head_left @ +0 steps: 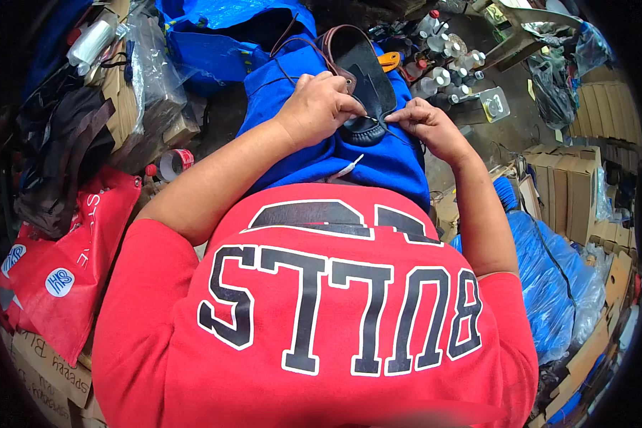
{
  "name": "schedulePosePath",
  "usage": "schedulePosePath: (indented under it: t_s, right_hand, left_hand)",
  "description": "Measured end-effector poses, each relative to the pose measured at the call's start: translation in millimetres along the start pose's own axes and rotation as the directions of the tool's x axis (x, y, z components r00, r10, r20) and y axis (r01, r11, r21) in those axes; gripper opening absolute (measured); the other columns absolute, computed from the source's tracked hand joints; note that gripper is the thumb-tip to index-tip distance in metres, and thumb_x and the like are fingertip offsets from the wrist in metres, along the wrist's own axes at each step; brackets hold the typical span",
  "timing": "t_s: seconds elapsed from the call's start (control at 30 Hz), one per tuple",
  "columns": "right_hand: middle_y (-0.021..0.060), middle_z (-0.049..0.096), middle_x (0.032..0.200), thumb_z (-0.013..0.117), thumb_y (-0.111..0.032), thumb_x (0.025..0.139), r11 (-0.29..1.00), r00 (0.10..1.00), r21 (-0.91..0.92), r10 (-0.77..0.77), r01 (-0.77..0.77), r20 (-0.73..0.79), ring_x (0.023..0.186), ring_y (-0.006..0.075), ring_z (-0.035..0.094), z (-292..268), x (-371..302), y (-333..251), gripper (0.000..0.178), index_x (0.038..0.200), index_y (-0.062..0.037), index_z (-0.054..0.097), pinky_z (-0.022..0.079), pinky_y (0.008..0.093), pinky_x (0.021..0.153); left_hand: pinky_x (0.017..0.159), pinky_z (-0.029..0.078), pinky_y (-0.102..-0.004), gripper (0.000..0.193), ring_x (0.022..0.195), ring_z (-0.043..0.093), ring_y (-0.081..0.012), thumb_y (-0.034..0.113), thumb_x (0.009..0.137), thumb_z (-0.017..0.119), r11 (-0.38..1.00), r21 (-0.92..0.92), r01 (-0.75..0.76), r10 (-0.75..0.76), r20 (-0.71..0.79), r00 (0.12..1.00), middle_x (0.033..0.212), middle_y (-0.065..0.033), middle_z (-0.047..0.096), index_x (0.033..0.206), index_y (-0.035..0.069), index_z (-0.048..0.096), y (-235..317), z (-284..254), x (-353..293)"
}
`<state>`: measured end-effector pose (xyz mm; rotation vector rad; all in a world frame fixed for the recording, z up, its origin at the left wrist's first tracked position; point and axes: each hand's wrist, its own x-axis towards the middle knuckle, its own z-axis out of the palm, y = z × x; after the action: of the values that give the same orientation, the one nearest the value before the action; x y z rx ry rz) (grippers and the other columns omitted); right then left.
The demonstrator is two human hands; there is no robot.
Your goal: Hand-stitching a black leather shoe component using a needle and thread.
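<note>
A dark leather shoe (369,78) with a brown collar and a gathered, stitched toe (364,133) lies on my lap over blue cloth (274,107). My left hand (319,105) is closed in a pinch at the shoe's left side, by the toe seam. A thin, pale, needle-like tip shows beside its fingertips, but what they grip is mostly hidden. On the other side, my right hand (429,127) pinches at the shoe's right edge near the toe; what lies between its fingertips is too small to name. A thin dark lace (284,51) loops out beyond my left hand.
An orange-yellow object (389,61) sits beside the shoe. Several plastic bottles (449,68) crowd the floor at far right. A blue bag (214,43) lies ahead, a red bag (71,264) at left. Cardboard boxes (567,182) and blue plastic wrapping (549,285) stand at right.
</note>
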<state>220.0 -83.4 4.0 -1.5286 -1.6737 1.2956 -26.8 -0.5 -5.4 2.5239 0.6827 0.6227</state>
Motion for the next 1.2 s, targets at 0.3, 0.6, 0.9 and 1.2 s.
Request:
schedulePosePath:
  t_s: [0.3,0.6,0.9,1.2]
  right_hand:
    - [-0.0019,0.049,0.077,0.056,0.006,0.074,0.999,0.999,0.048,0.008,-0.010,0.042,0.079,0.0103,0.047,0,2,3,0.038,0.103,-0.0112,0.072,0.040,0.0210,0.077]
    - [-0.0005,0.055,0.079,0.063,0.002,0.076,0.991,0.999,-0.126,-0.038,0.035,-0.022,0.078,0.0103,0.051,6,-9,-6,0.034,0.106,-0.0138,0.071,0.044,0.0219,0.075]
    - [0.0027,0.061,0.092,0.067,-0.006,0.081,0.983,0.994,0.171,0.078,-0.065,-0.072,0.086,0.0101,0.056,10,-7,-1,0.027,0.108,-0.0079,0.069,0.045,0.0223,0.080]
    - [0.0031,0.062,0.089,0.068,-0.007,0.080,0.996,0.995,0.048,0.079,-0.076,-0.064,0.087,0.0107,0.057,5,-8,-11,0.027,0.107,-0.0105,0.070,0.046,0.0234,0.080]
  left_hand:
    - [0.075,0.037,-0.0351,0.014,0.080,0.055,-0.0202,0.012,0.069,0.071,0.991,-0.121,-0.053,0.071,0.152,0.986,0.072,0.0001,0.054,0.080,0.020,0.072,-10,3,22]
    - [0.078,0.037,-0.0365,0.016,0.082,0.054,-0.0205,0.015,0.073,0.071,0.998,0.014,-0.060,0.060,-0.019,0.998,0.074,0.0009,0.056,0.088,0.020,0.073,10,-1,-7]
    - [0.080,0.034,-0.0364,0.016,0.085,0.054,-0.0194,0.013,0.074,0.071,0.994,-0.064,0.089,-0.090,-0.001,0.996,0.076,0.0022,0.060,0.088,0.021,0.073,2,-3,0]
    - [0.082,0.033,-0.0359,0.014,0.089,0.053,-0.0172,0.014,0.074,0.071,0.995,0.094,-0.036,0.042,-0.065,0.997,0.082,0.0024,0.061,0.086,0.022,0.072,14,-14,0]
